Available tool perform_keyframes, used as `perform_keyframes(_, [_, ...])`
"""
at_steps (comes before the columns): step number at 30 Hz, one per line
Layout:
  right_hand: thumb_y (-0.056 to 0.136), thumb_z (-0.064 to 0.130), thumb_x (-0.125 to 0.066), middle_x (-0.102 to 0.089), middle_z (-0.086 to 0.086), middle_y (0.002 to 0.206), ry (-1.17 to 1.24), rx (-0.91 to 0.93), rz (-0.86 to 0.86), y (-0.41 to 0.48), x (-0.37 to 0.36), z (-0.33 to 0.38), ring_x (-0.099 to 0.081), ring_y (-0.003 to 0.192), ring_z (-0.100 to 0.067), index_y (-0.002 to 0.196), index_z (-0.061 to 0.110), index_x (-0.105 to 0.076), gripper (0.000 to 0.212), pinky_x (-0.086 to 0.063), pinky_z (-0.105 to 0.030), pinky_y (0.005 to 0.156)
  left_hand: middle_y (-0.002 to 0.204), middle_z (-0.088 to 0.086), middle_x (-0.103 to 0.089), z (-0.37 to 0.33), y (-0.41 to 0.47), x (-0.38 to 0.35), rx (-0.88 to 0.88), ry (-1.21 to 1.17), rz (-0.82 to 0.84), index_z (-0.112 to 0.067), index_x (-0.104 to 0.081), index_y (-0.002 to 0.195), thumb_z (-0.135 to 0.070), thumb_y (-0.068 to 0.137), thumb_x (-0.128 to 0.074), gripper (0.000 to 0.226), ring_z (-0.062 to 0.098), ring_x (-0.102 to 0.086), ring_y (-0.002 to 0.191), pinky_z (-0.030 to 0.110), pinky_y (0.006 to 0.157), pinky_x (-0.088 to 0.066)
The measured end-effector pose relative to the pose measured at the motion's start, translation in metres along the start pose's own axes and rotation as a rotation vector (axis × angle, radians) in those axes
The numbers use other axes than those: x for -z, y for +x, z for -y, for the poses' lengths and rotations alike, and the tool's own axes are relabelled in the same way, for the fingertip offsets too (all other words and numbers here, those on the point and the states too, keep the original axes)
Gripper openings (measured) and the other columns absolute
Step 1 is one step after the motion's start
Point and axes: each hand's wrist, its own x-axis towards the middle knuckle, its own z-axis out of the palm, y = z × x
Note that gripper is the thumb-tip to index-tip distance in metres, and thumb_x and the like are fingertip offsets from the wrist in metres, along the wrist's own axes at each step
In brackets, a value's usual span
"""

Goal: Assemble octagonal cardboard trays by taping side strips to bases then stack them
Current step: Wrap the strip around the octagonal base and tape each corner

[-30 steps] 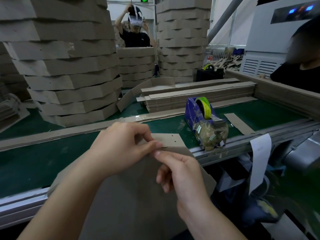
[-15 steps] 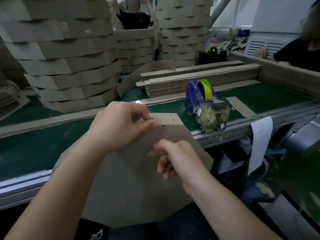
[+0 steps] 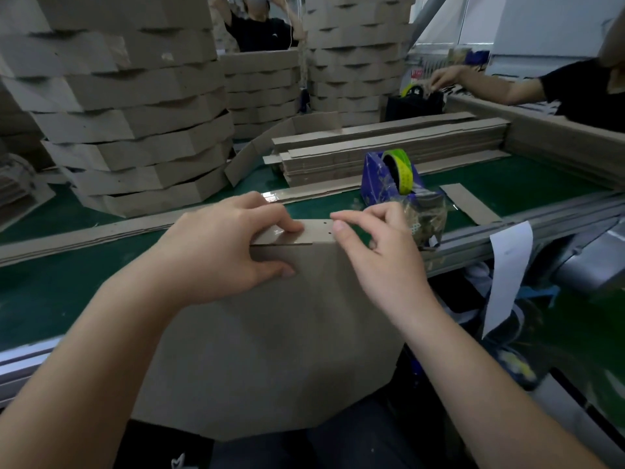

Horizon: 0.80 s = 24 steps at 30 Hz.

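**Side strip held to the base edge at the green belt**

Green belt surface (image 3: 50, 292) runs across my view, with a metal rail along its near edge. On it, at far left, I see a tall stack of finished trays (image 3: 135, 123), and more stacks (image 3: 351, 55) stand behind. Flat side strips lie in a pile (image 3: 389, 147) across the middle of the belt, and one long strip (image 3: 84, 235) lies along it nearer to me. A blue tape dispenser (image 3: 392, 177) with a yellow-green roll sits on the belt just past my right hand.

The octagonal base (image 3: 270, 350) lies in front of me, overhanging the rail toward my lap. A side strip (image 3: 314, 230) with small punched holes stands along its far edge. My left hand (image 3: 220, 252) grips that joint, fingers over the strip where a glossy bit of tape (image 3: 277, 231) shows, thumb pressed on the base below. My right hand (image 3: 382, 252) pinches the strip's right end between thumb and forefinger, the other fingers curled.

A white paper tag (image 3: 507, 275) hangs from the rail at right. Across the belt, another person's arm (image 3: 487, 86) reaches toward a second dispenser (image 3: 414, 96), and someone in a black shirt (image 3: 260, 32) stands between the far stacks.
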Motion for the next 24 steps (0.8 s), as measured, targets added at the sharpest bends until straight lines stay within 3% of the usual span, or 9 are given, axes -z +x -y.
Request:
perform_keyframes(2, [0.089,0.041,-0.062,-0.044,0.013,0.098,0.107,0.021,0.03,0.0,-0.001,0.004,-0.047,0.083,0.008,0.102,0.035,-0.069,0.016,-0.04,-0.021,0.076,0.098,-0.024,-0.05,-0.009,0.003,0.003,-0.015,0.045,-0.04,-0.05,-0.047,0.097,-0.077,0.062,-0.049,0.044,0.005,-0.05,0.085,0.023,0.057,-0.032])
perform_keyframes(5, [0.09,0.038,-0.063,-0.055,0.005,0.103,0.21,0.053,0.082,0.007,0.008,0.003,-0.052,0.091,0.004,0.098,0.028,-0.07,0.014,-0.038,-0.012,0.076,0.09,-0.023,-0.051,-0.022,0.005,0.002,-0.071,-0.004,-0.079,-0.049,-0.045,0.093,-0.08,0.064,-0.046,0.043,0.004,-0.045,0.079,0.017,0.058,-0.029])
perform_keyframes(9, [0.099,0.047,-0.041,-0.066,0.011,0.119,0.295,-0.264,0.541,0.019,0.027,-0.009,-0.059,0.105,0.001,0.114,0.032,-0.068,0.034,-0.04,-0.021,0.089,0.098,-0.02,-0.058,-0.016,-0.003,0.006,-0.13,-0.091,-0.151,-0.051,-0.052,0.102,-0.086,0.069,-0.043,0.049,0.003,-0.053,0.083,0.032,0.067,-0.047])
perform_keyframes(12, [0.099,0.046,-0.04,-0.073,0.001,0.108,0.331,-0.399,0.721,0.023,0.035,-0.017,-0.065,0.096,-0.009,0.108,0.018,-0.071,0.043,-0.046,-0.025,0.086,0.1,-0.017,-0.061,-0.008,-0.01,0.009,-0.165,-0.16,-0.208,-0.051,-0.057,0.105,-0.078,0.072,-0.046,0.045,0.008,-0.061,0.088,0.043,0.071,-0.052])
perform_keyframes(15, [0.094,0.05,-0.048,-0.072,0.008,0.092,0.211,-0.275,0.707,0.029,0.046,-0.018,-0.064,0.088,-0.01,0.093,0.02,-0.074,0.039,-0.044,-0.031,0.086,0.108,-0.019,-0.063,0.005,-0.017,0.009,-0.187,-0.278,-0.292,-0.048,-0.063,0.106,-0.069,0.075,-0.059,0.038,0.012,-0.064,0.096,0.043,0.078,-0.052])
perform_keyframes(18, [0.08,0.05,-0.056,-0.068,0.012,0.077,0.21,-0.183,0.618,0.03,0.059,-0.014,-0.062,0.074,-0.005,0.073,0.028,-0.069,0.026,-0.041,-0.03,0.075,0.11,-0.016,-0.065,0.015,-0.026,0.006,-0.227,-0.338,-0.39,-0.042,-0.067,0.104,-0.057,0.078,-0.067,0.03,0.011,-0.064,0.103,0.029,0.085,-0.049])
perform_keyframes(21, [0.08,0.046,-0.059,-0.067,0.012,0.076,0.248,-0.058,0.527,0.03,0.062,-0.011,-0.062,0.073,-0.003,0.072,0.031,-0.068,0.02,-0.043,-0.027,0.072,0.112,-0.012,-0.065,0.019,-0.032,-0.001,-0.237,-0.394,-0.439,-0.038,-0.067,0.108,-0.051,0.081,-0.068,0.03,0.014,-0.063,0.105,0.024,0.084,-0.047])
perform_keyframes(24, [0.081,0.041,-0.062,-0.069,0.01,0.077,0.313,0.037,0.448,0.028,0.062,-0.007,-0.063,0.075,-0.003,0.074,0.031,-0.071,0.015,-0.046,-0.015,0.068,0.114,-0.015,-0.063,0.02,-0.039,-0.006,-0.238,-0.395,-0.468,-0.035,-0.066,0.111,-0.047,0.083,-0.067,0.03,0.012,-0.062,0.108,0.015,0.089,-0.044])
